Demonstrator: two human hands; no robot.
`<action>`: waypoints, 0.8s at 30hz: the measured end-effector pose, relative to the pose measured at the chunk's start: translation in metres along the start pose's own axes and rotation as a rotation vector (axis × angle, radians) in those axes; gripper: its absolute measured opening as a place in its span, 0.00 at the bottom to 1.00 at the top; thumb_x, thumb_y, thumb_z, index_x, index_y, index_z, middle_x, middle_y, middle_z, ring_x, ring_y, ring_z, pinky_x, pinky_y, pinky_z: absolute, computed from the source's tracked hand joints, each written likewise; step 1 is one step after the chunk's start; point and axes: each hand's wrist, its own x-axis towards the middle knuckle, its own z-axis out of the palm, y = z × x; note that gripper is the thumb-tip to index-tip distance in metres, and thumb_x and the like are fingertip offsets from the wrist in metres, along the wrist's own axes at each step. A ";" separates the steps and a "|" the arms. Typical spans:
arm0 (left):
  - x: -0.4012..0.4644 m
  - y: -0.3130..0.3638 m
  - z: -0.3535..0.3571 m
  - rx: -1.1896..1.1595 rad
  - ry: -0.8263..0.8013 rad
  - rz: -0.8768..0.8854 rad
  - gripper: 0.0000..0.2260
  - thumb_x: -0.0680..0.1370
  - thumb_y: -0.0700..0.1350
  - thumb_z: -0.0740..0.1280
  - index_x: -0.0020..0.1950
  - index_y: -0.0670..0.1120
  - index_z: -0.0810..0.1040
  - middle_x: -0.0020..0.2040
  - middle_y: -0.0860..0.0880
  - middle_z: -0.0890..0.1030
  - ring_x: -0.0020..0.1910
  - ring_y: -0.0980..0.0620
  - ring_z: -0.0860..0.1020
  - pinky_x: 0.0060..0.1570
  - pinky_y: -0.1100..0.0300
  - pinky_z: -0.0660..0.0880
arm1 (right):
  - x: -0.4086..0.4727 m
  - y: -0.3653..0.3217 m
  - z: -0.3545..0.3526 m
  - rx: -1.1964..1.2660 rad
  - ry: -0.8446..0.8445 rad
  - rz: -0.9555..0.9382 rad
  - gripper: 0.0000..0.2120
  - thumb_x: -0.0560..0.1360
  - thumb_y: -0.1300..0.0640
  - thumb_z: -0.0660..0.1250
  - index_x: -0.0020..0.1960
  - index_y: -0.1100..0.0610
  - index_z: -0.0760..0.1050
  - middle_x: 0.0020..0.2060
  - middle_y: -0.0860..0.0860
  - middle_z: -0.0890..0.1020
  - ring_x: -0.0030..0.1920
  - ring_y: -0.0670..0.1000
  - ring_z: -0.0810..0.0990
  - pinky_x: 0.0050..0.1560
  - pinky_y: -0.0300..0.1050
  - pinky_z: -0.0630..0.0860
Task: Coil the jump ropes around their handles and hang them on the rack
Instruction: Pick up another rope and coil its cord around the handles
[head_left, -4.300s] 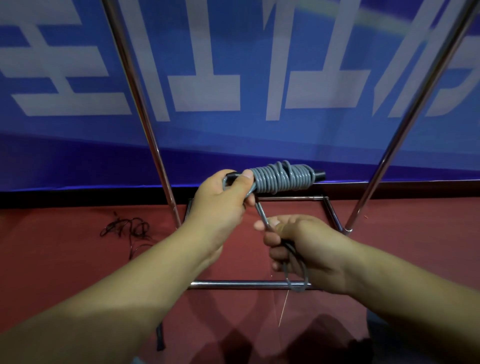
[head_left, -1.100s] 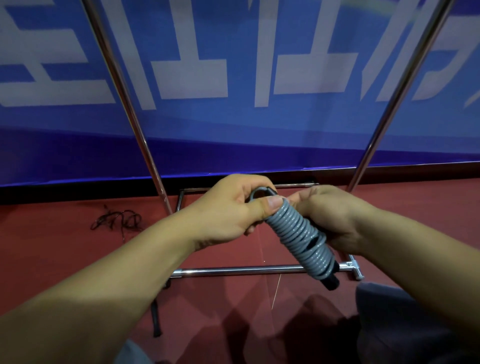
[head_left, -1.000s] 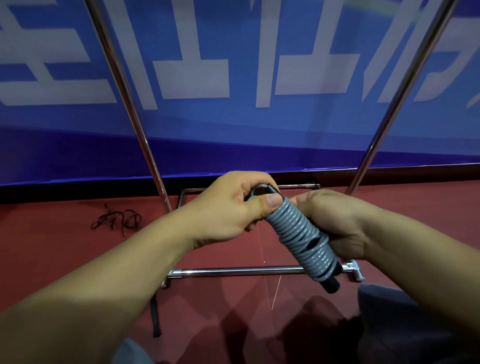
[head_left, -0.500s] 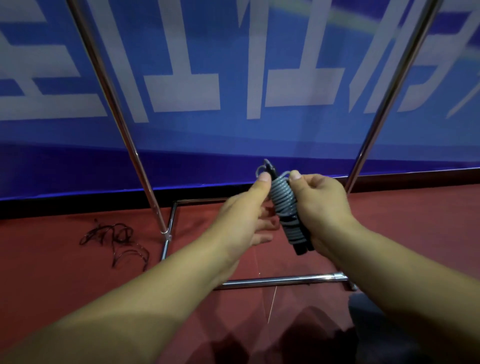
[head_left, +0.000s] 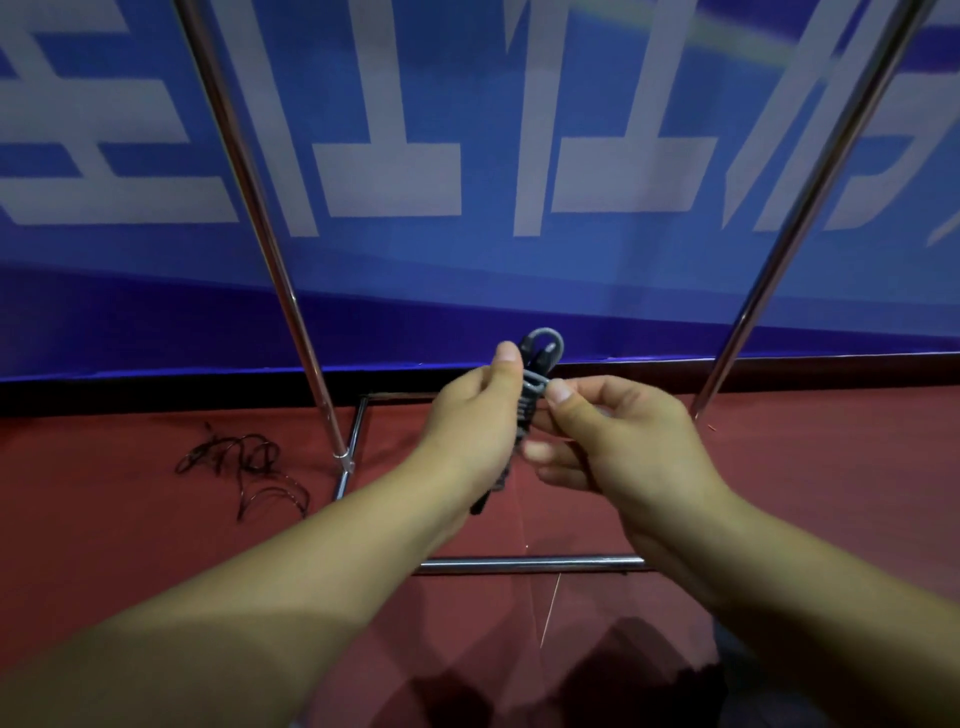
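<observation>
Head view here, looking down at both arms stretched out in front. The coiled jump rope (head_left: 527, 410) sits right between the two hands, standing roughly upright with a slight tilt, its grey coils mostly hidden by fingers. The left hand (head_left: 475, 421) is wrapped around the bundle from the left side, thumb up along the top of it, so it has a proper grip on the thing. The right hand (head_left: 618, 436) comes in from the right and pinches the upper coils between thumb and forefinger, the other fingers loosely curled below and not clearly on the rope. A small grey loop (head_left: 548, 345) sticks out above both hands, and the black handle tip (head_left: 480, 504) pokes out under the left palm, pointing down toward the near floor.

All of this hangs in the air above the red floor (head_left: 805, 467), in the middle of the metal rack (head_left: 260, 218), between its two slanted uprights. The rack's base bar runs across the floor just below the hands. Far behind is a blue banner (head_left: 415, 104) with big white lettering. Off to the left on the floor, well apart from the hands, lies a tangle of dark cord (head_left: 244, 467); can't tell exactly what it is.
</observation>
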 end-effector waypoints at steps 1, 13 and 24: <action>0.000 0.000 -0.003 0.007 -0.005 0.010 0.24 0.81 0.63 0.57 0.46 0.47 0.83 0.39 0.43 0.84 0.37 0.48 0.80 0.40 0.54 0.75 | 0.001 -0.003 -0.003 -0.003 -0.026 0.030 0.09 0.79 0.56 0.68 0.50 0.62 0.78 0.40 0.56 0.86 0.31 0.51 0.81 0.33 0.44 0.80; -0.009 0.014 -0.016 -0.158 -0.257 0.003 0.30 0.63 0.69 0.67 0.44 0.43 0.80 0.33 0.45 0.79 0.29 0.47 0.77 0.35 0.57 0.75 | 0.012 -0.025 -0.025 0.143 -0.314 0.276 0.08 0.69 0.50 0.70 0.36 0.53 0.79 0.29 0.48 0.73 0.26 0.43 0.68 0.30 0.36 0.71; -0.007 0.016 -0.019 -0.236 -0.390 -0.134 0.21 0.66 0.64 0.69 0.38 0.46 0.79 0.31 0.46 0.78 0.27 0.49 0.76 0.34 0.58 0.76 | 0.012 -0.037 -0.029 0.293 -0.190 0.306 0.06 0.68 0.51 0.71 0.40 0.54 0.79 0.27 0.48 0.77 0.23 0.41 0.74 0.26 0.34 0.74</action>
